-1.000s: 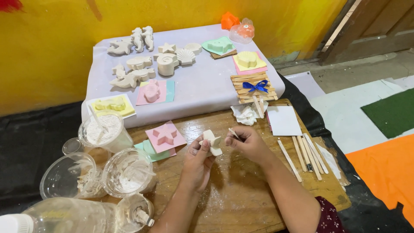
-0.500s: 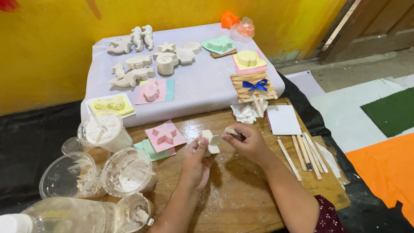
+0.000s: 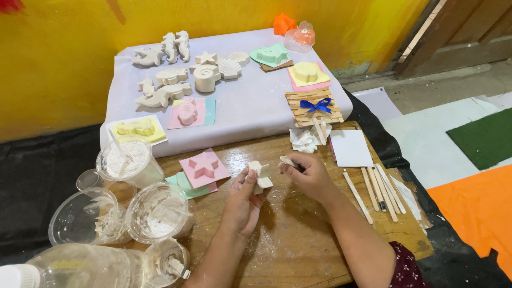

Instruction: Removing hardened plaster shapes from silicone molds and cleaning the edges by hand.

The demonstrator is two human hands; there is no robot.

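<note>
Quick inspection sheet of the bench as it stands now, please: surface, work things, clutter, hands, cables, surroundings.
Surface: wooden board, dusted with white powder.
Job's things: small white plaster piece held in left hand; right hand pinches a thin tool beside it.
Clutter: pink star cast, powder-smeared plastic cups, wooden sticks, crumpled tissue, white card.
Grippers: both hands closed on their items.
Cables: nothing seen.
Surroundings: white cloth with plaster casts, yellow wall.

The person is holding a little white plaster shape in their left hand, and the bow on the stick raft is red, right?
Not quite. The head view shows the bow on the stick raft is blue, not red. The left hand does hold the white plaster shape.
</note>
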